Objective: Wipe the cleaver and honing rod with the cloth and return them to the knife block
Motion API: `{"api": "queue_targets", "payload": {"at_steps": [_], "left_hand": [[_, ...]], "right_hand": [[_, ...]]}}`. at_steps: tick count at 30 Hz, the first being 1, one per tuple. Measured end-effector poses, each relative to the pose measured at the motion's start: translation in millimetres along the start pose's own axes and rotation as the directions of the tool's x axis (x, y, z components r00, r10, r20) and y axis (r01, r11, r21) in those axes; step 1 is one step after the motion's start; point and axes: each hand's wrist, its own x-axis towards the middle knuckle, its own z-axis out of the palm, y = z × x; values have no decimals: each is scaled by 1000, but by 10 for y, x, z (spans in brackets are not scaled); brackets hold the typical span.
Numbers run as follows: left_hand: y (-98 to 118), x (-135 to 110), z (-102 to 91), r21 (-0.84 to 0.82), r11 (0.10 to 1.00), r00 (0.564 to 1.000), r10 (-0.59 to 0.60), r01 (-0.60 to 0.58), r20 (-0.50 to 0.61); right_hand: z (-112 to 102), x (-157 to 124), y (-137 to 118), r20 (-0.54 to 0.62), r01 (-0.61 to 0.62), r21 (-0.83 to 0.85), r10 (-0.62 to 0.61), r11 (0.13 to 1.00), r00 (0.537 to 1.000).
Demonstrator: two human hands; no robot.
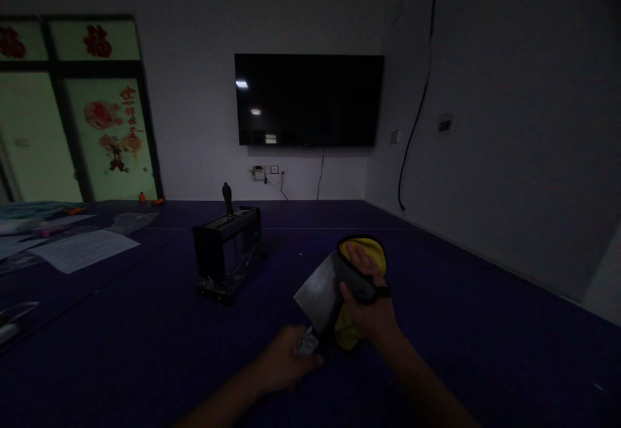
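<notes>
In the head view, my left hand [284,360] is closed around the handle of a cleaver [317,292], low at the centre. Its broad metal blade points up and slightly right. My right hand [371,308] grips a yellow and grey cloth with dark edging [373,250], folded over the blade's right side. The thumb lies on the grey side, the other fingers on the yellow side. Part of the blade is hidden beneath the cloth. A black knife block with see-through sides [242,253] stands to the left, a dark handle [227,196] sticking up from it.
The table has a dark blue cover [160,337]. Printed paper sheets [87,249] and clear plastic [133,221] lie at its left, with small orange items [142,196] at the far edge. A television [310,101] hangs on the wall; a black cable [414,130] runs down at the right.
</notes>
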Motion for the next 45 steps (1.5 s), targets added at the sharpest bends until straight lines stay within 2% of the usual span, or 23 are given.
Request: {"api": "queue_targets", "payload": {"at_steps": [5, 11, 14, 18, 20, 21, 24, 26, 29, 31, 35, 40, 43, 45], "left_hand": [[-9, -2, -1, -1, 1000, 1000, -15, 15, -21], [-93, 26, -19, -81, 997, 1000, 11, -13, -24], [-116, 34, -31, -97, 995, 1000, 17, -19, -25], [-114, 26, -38, -120, 992, 999, 28, -33, -41], [-113, 18, -38, -137, 989, 998, 41, -47, -52], [-114, 15, -39, -146, 988, 997, 46, -54, -58], [-120, 5, -45, -162, 985, 997, 50, -59, -56], [-122, 1, -53, -165, 985, 997, 52, -59, -48], [-118, -3, -66, -160, 985, 998, 57, -63, -41], [-115, -2, -70, -157, 986, 998, 60, -64, -26], [-119, 7, -72, -164, 984, 997, 71, -70, 1], [-120, 7, -72, -142, 988, 998, 65, -62, 13], [-97, -8, -52, -107, 993, 999, 41, -41, 5], [-70, -19, -32, -77, 997, 999, 28, -29, -19]], "right_hand": [[10, -15, 65, -20, -37, 1, 37, 999, 999], [32, -33, 73, -8, -164, 147, 167, 975, 986], [42, -32, 51, -2, -239, 266, 248, 934, 969], [97, -80, 18, 41, -386, 405, 406, 829, 913], [127, -110, -12, 82, -487, 450, 508, 749, 857], [136, -120, -33, 111, -555, 470, 578, 686, 809], [127, -118, -128, 253, -753, 511, 765, 414, 592], [98, -91, -209, 343, -809, 524, 803, 267, 487], [52, -42, -334, 468, -848, 522, 799, 94, 376], [32, -18, -403, 517, -866, 500, 794, 23, 320], [22, 0, -477, 555, -879, 477, 778, -9, 294], [39, -9, -468, 605, -890, 446, 766, -99, 218], [55, -41, -433, 569, -894, 444, 790, -63, 227], [78, -77, -399, 509, -897, 441, 821, 8, 258]]}}
